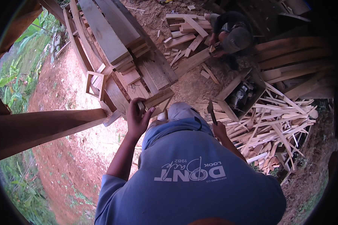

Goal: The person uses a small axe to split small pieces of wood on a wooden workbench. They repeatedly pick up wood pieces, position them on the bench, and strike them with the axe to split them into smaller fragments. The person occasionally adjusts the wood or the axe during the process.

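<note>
My left hand [136, 117] is curled around a small piece of wood [141, 107] at the near end of a plank bench. Its thumb points toward the end of a short board [158, 99], and what the fingers touch beneath is partly hidden. On the other side of my body, my right hand [219, 130] grips a dark narrow tool [212, 112] with a tapered tip, held upright; its exact kind is unclear. The bench top [153, 73] carries thick stacked planks [105, 32] beyond my left hand.
A small wooden frame [95, 84] leans left of the bench, near a thick post [52, 129]. An open wooden box [229, 88] with a dark metal machine stands ahead right, beside heaped offcuts [268, 125]. Another person [236, 37] crouches by cut boards [187, 32].
</note>
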A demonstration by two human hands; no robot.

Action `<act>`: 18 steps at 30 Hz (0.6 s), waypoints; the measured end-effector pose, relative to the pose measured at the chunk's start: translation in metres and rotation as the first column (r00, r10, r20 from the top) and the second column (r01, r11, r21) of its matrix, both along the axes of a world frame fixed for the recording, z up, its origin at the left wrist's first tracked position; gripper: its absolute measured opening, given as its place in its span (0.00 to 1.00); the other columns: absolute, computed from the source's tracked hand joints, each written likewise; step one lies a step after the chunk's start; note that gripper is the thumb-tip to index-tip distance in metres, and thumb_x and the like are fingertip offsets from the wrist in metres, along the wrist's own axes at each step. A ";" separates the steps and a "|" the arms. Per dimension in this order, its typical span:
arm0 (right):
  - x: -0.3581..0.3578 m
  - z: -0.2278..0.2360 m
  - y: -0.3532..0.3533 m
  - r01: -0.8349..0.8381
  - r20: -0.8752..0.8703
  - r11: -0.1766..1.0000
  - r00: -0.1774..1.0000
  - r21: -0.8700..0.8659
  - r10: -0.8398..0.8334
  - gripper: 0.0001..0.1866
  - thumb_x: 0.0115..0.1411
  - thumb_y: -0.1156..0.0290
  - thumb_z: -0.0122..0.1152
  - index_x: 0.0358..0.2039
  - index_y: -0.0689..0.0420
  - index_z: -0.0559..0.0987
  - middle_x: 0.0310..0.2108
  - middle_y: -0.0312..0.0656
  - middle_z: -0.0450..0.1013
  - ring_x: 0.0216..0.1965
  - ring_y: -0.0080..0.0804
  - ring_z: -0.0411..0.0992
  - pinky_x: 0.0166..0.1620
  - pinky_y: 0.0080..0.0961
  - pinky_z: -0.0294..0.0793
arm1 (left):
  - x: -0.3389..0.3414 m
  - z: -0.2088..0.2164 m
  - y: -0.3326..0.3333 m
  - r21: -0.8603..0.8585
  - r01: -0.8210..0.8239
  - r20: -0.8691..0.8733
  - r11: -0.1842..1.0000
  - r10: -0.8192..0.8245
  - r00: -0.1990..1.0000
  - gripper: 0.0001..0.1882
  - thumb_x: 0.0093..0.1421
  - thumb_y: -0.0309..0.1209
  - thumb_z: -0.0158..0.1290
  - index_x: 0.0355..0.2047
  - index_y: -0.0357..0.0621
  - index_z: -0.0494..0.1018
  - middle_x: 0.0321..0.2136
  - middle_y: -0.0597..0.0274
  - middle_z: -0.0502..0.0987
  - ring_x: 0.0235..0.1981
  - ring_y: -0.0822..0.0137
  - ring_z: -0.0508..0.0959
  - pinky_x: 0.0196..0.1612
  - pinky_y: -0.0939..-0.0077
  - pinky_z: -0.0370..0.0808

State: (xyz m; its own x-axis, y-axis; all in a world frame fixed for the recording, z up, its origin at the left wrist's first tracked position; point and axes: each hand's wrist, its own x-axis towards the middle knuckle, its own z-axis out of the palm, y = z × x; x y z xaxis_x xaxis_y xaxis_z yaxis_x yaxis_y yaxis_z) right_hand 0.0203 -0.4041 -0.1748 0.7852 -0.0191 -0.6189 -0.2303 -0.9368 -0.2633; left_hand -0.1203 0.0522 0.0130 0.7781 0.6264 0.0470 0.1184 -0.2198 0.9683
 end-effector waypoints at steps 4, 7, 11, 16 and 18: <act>0.021 0.062 0.061 -0.101 0.173 0.981 0.982 0.164 0.072 0.20 0.65 0.62 0.67 0.51 0.61 0.80 0.36 0.57 0.82 0.42 0.57 0.82 0.46 0.47 0.79 | -0.037 0.003 -0.004 0.124 0.048 -0.179 0.991 -0.025 0.983 0.25 0.59 0.36 0.72 0.50 0.39 0.73 0.24 0.65 0.69 0.24 0.75 0.64 0.29 0.78 0.65; 0.036 0.095 0.098 -0.167 0.245 0.934 0.965 0.316 0.089 0.20 0.64 0.64 0.67 0.53 0.60 0.79 0.32 0.55 0.82 0.38 0.53 0.83 0.44 0.44 0.79 | -0.043 0.017 -0.014 0.122 0.097 -0.271 0.988 -0.061 0.961 0.23 0.58 0.34 0.73 0.48 0.38 0.75 0.22 0.63 0.68 0.21 0.75 0.63 0.24 0.75 0.63; 0.060 0.116 0.150 -0.314 0.378 0.833 0.916 0.456 0.138 0.22 0.62 0.68 0.69 0.55 0.60 0.77 0.37 0.56 0.81 0.41 0.51 0.83 0.45 0.42 0.79 | -0.046 0.013 -0.031 0.104 -0.012 -0.273 0.995 0.041 0.961 0.22 0.58 0.32 0.73 0.46 0.36 0.76 0.21 0.64 0.69 0.21 0.76 0.63 0.24 0.76 0.61; 0.097 0.109 0.233 -0.549 0.523 0.765 0.785 0.337 0.333 0.25 0.61 0.70 0.70 0.59 0.57 0.76 0.46 0.54 0.80 0.48 0.55 0.81 0.49 0.47 0.79 | -0.047 0.012 -0.041 0.172 -0.180 -0.204 0.968 0.214 0.955 0.19 0.59 0.30 0.71 0.46 0.38 0.77 0.19 0.68 0.64 0.19 0.76 0.61 0.23 0.75 0.58; 0.104 0.108 0.263 -0.597 0.533 0.759 0.744 0.258 0.404 0.26 0.62 0.71 0.69 0.61 0.56 0.74 0.49 0.53 0.78 0.49 0.55 0.80 0.50 0.48 0.80 | -0.043 0.023 -0.041 0.221 -0.210 -0.216 0.952 0.258 0.942 0.20 0.60 0.29 0.70 0.50 0.40 0.77 0.22 0.67 0.66 0.21 0.76 0.63 0.25 0.75 0.60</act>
